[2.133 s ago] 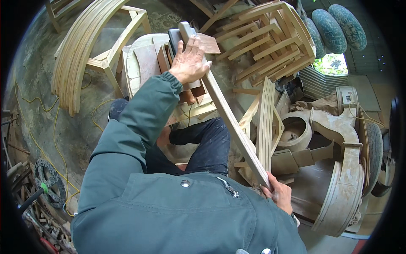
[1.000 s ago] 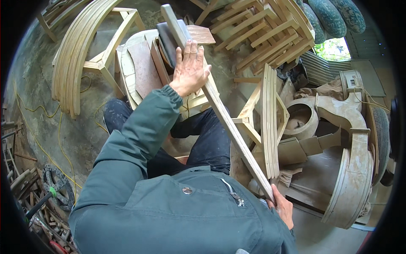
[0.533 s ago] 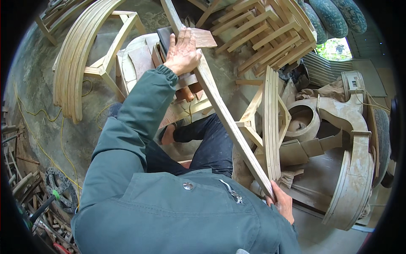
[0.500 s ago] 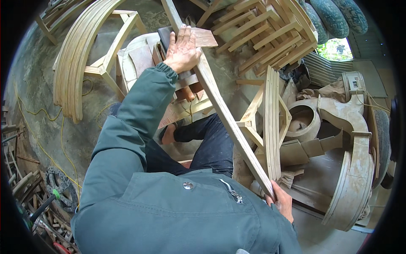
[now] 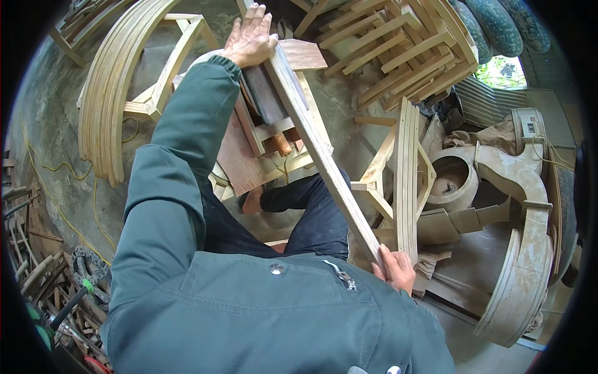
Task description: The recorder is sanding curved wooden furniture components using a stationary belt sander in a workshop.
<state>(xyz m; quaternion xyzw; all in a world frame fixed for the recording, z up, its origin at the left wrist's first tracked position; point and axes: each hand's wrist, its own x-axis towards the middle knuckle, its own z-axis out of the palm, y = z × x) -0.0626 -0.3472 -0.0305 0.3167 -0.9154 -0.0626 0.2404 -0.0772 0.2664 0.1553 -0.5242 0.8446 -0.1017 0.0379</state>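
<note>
A long wooden strip [image 5: 328, 167] slants from the top centre down to the lower right. My left hand [image 5: 250, 38] lies on its far part, fingers stretched out along the wood. Near my body, my right hand [image 5: 396, 270] grips the strip's lower end between thumb and fingers. Under the strip, between my legs, stands a low wooden-framed machine with a flat grey surface [image 5: 264, 103] and a copper-coloured cylinder [image 5: 282, 144]. The strip crosses beside and over this grey surface; whether it touches cannot be seen. A reddish board [image 5: 240, 159] leans at the machine's left.
Stacked curved wooden strips [image 5: 103, 103] stand at left. A pile of wooden frames [image 5: 405, 47] is at the far right, with another frame [image 5: 407, 181] nearer. Large pale curved pieces [image 5: 529, 249] fill the right side. A yellow cord [image 5: 65, 215] runs over the floor at left.
The strip has shifted left over the machine, with both hands moving along with it. My left hand is farther up and left; my right hand is up and left. More of the grey surface shows.
</note>
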